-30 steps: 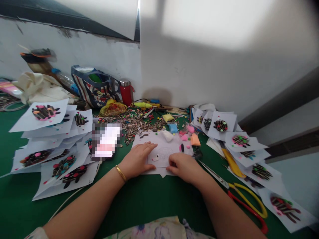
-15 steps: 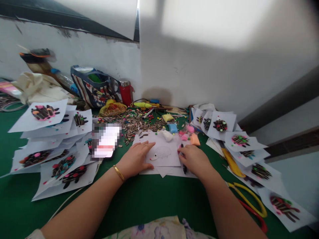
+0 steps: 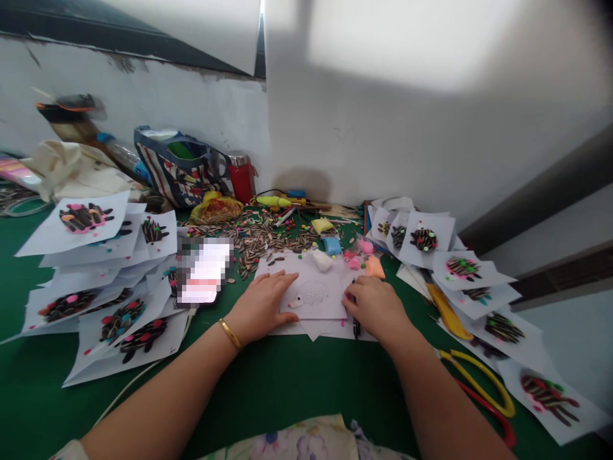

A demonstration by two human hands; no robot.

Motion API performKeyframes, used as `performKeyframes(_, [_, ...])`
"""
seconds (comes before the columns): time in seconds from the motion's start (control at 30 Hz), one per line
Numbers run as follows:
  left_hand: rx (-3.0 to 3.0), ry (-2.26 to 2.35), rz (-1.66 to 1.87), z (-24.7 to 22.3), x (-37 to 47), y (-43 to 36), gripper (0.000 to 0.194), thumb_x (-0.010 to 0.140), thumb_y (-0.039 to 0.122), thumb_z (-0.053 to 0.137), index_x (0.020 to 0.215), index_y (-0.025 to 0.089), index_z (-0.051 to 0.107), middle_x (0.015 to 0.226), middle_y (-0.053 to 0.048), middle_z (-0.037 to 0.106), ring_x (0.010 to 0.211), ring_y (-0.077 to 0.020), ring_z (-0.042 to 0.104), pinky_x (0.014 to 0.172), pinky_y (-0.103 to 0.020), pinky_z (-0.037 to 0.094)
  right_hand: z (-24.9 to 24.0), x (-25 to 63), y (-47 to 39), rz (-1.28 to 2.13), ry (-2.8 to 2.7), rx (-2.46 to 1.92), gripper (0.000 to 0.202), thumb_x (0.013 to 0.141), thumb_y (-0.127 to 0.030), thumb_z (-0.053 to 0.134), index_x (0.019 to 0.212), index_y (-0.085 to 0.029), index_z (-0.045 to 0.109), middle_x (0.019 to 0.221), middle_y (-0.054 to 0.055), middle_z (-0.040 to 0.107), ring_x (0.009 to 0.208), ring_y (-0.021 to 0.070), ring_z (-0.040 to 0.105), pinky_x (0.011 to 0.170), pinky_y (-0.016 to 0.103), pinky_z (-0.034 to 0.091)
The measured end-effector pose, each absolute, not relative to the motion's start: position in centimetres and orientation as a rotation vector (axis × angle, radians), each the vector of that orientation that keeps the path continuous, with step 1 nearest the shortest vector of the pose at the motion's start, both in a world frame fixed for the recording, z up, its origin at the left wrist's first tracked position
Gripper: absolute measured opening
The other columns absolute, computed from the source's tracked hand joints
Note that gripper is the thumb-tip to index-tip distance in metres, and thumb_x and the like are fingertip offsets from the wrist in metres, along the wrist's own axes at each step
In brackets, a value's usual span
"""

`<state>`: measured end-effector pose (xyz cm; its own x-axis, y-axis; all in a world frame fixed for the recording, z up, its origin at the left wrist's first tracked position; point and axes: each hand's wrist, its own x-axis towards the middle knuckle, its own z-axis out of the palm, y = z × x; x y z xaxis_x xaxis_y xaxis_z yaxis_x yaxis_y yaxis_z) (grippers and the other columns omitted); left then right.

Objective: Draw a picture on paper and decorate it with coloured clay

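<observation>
A white sheet [image 3: 325, 310] with a small hedgehog-like outline lies in front of me, on top of other paper. My left hand [image 3: 263, 303] rests on its left side, fingers spread, holding nothing. At its right edge is my right hand [image 3: 373, 305], fingers curled together; whatever they may pinch is too small to make out. A black pen [image 3: 356, 327] lies partly under that hand. Just beyond the sheet sit lumps of white clay [image 3: 320, 260], blue clay [image 3: 331, 245], pink clay [image 3: 354, 262] and orange clay [image 3: 375, 268].
Striped seeds [image 3: 258, 239] are scattered behind the paper. Decorated sheets [image 3: 119, 246] stack at left beside a phone [image 3: 205, 275]; more sheets [image 3: 483, 294] lie at right near yellow-and-red scissors [image 3: 502, 396]. A red flask [image 3: 242, 179] and a patterned bag [image 3: 177, 169] stand behind.
My right hand has shifted slightly, and the pink bit that was at its fingertips is no longer seen there. A small pink spot now shows below the fingers. My left hand stays put.
</observation>
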<state>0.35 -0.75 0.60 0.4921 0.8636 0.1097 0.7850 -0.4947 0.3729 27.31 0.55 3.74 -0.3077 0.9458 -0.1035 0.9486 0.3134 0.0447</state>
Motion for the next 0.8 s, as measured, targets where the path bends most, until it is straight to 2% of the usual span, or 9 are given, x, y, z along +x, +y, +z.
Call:
performKeyframes(0.37, [2.449,1.381,0.41,0.2,0.4,-0.6,0.082,0.076,0.045,0.072,0.144,0.024,0.033,0.146,-0.011,0.047,0.138,-0.0283,0.038,0.113,-0.045,0.027,3.5,27.3,0.6,-0.066,2.437,1.749,0.022,0.085,-0.021,0.054,0.1,-0.021,0.07,0.1,0.009,0.066,0.097,0.0235,0.056,0.074,0.031,0.035])
performKeyframes(0.63, [2.435,1.37,0.424,0.4,0.4,-0.5,0.08,0.076,0.044,0.073,0.144,0.024,0.034,0.146,-0.011,0.047,0.138,-0.0286,0.038,0.114,-0.047,0.027,4.0,28.7,1.4,0.019,2.468,1.954,0.025,0.092,-0.025,0.046,0.098,-0.022,0.07,0.099,0.008,0.067,0.095,0.0228,0.058,0.074,0.031,0.035])
performKeyframes(0.8, [2.428,1.366,0.405,0.4,0.5,-0.5,0.083,0.074,0.043,0.075,0.144,0.024,0.034,0.147,-0.012,0.045,0.138,-0.0287,0.038,0.115,-0.048,0.026,4.3,31.7,2.6,0.19,2.318,2.289,0.03,0.094,-0.029,0.043,0.109,-0.021,0.067,0.104,0.011,0.066,0.097,0.0255,0.058,0.076,0.033,0.037])
